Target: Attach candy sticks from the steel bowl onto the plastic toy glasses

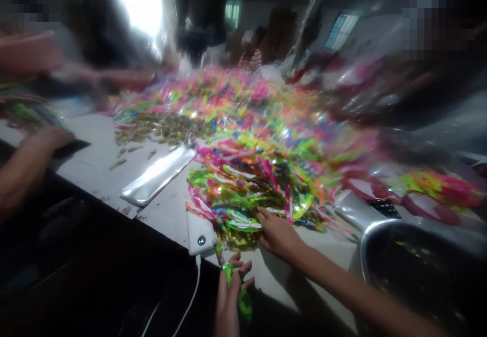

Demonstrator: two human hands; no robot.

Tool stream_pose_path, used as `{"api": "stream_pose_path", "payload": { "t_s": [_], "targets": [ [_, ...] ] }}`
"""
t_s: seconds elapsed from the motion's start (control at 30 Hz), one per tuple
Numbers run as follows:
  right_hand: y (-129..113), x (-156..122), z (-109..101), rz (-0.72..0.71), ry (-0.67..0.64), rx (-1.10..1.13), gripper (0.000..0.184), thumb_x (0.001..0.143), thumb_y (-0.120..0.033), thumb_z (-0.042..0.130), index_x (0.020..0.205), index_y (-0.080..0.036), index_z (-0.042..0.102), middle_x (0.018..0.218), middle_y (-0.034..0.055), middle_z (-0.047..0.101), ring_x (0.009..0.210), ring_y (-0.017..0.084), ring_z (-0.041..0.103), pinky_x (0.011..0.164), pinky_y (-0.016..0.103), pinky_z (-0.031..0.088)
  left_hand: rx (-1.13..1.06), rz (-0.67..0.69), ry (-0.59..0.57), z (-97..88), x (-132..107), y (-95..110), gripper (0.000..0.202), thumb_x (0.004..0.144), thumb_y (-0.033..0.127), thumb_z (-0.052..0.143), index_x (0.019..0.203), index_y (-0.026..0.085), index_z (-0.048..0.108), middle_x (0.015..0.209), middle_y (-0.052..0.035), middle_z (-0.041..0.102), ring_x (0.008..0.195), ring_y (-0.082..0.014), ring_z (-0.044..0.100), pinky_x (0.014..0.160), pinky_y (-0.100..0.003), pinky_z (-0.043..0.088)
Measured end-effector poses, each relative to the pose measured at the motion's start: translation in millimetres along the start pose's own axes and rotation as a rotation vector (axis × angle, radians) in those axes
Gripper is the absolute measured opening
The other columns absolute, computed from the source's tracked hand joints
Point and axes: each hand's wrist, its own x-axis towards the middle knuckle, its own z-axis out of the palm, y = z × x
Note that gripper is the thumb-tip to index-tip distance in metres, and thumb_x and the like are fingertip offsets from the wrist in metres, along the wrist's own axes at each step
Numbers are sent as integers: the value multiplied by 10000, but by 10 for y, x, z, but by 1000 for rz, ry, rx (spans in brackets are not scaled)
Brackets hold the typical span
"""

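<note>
Your left hand (228,301) holds a green plastic piece (243,304), fingers clamped on it. Your right hand (277,235), fingers apart, rests on a heap of bright plastic trinkets (251,184) on the counter (87,144). Heap remains large, just beside a power bank (198,233).

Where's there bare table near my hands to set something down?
There's free white tabletop between your right hand and the steel bowl, plus a strip between the silver foil bag and the white power bank. It's crowded in the middle, where the heap of bright plastic pieces spreads.
</note>
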Motion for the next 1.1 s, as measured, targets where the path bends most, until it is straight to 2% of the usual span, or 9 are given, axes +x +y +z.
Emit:
{"api": "stream_pose_path", "payload": {
  "t_s": [0.1, 0.23, 0.37, 0.6, 0.83, 1.1],
  "targets": [
    [65, -62, -60, 1, -12, -30, 323, 975, -287, 711, 1261, -160, 631, 1329, 109, 627, 1035, 240, 682, 882, 439, 604, -28, 29, 33, -4, 30, -42, 640, 574, 632, 920, 939, 184, 646, 1441, -234, 593, 1126, -434, 707, 853, -439, 599],
    [177, -249, -158, -1, -24, -44, 318, 936, -260, 741, 1214, -149, 634, 1344, 117, 605, 1058, 246, 665, 882, 426, 597, -38, 59, 55, 24, 98, -48, 690, 579, 635, 911, 1034, 190, 642, 1406, -239, 608, 1096, -425, 716, 854, -458, 595],
    [248, -368, -190, 2, -15, -36, 385, 933, -232, 728, 1286, -154, 594, 1304, 111, 614, 1038, 242, 666, 857, 405, 597, -27, 93, 51, 48, 137, -5, 697, 601, 654, 886, 1050, 169, 665, 1355, -250, 632, 1101, -429, 711, 851, -461, 589],
    [174, -223, -137, 45, 68, -62, 511, 982, -235, 676, 1454, -184, 486, 1411, 133, 559, 1060, 251, 667, 863, 420, 605, 13, 95, 37, 82, 107, 69, 620, 605, 563, 912, 1018, 174, 662, 1335, -245, 655, 1116, -428, 711, 830, -442, 600],
    [98, -130, -90, -30, 32, -136, 427, 975, -303, 709, 1361, -185, 570, 1354, 115, 596, 962, 219, 680, 796, 392, 620, 28, 63, 0, 105, 23, 187, 510, 691, 481, 889, 1040, 178, 674, 1287, -210, 701, 1267, -433, 637, 920, -447, 588],
    [46, -98, -76, -48, -6, -190, 378, 1003, -308, 684, 1345, -180, 586, 1354, 116, 611, 929, 201, 696, 749, 353, 628, 36, 33, -19, 156, 9, 246, 489, 667, 479, 904, 986, 199, 661, 1211, -180, 737, 1289, -437, 621, 921, -467, 586]
  ]
}}
